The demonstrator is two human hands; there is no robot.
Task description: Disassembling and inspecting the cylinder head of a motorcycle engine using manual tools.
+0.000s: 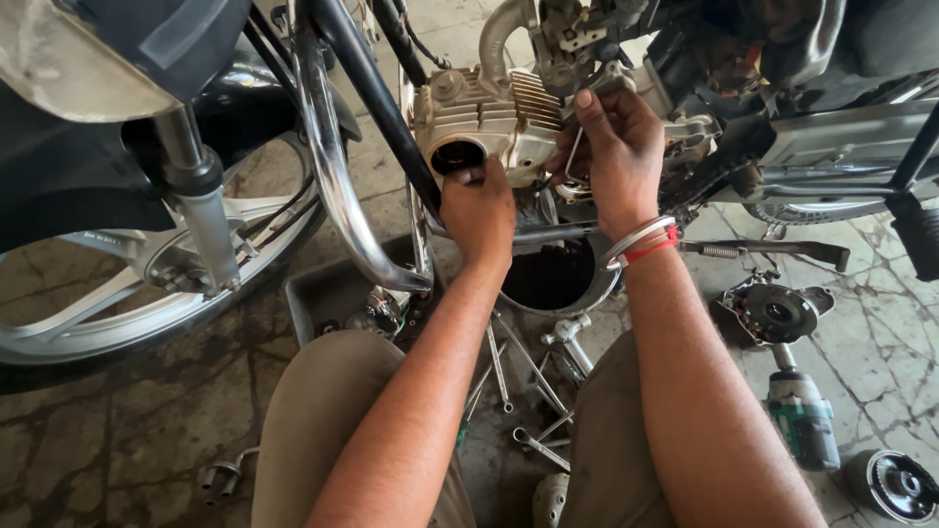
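A motorcycle's finned engine cylinder head (494,122) hangs in the frame ahead of me, with a round dark port (457,156) at its lower left. My left hand (478,210) is closed just below that port, its fingertips at the rim; what it grips is hidden. My right hand (614,156) reaches up on the head's right side, thumb against the fins, fingers pinching a thin metal piece (572,161). A steel bangle and red thread (641,242) circle that wrist.
Chrome crash guard (333,176) and front wheel (147,293) stand left. A dark oil pan (558,279) and grey tray (328,293) sit below the engine. Spanners (518,376) lie between my knees. An impact driver (802,416) and engine cover (773,313) lie right.
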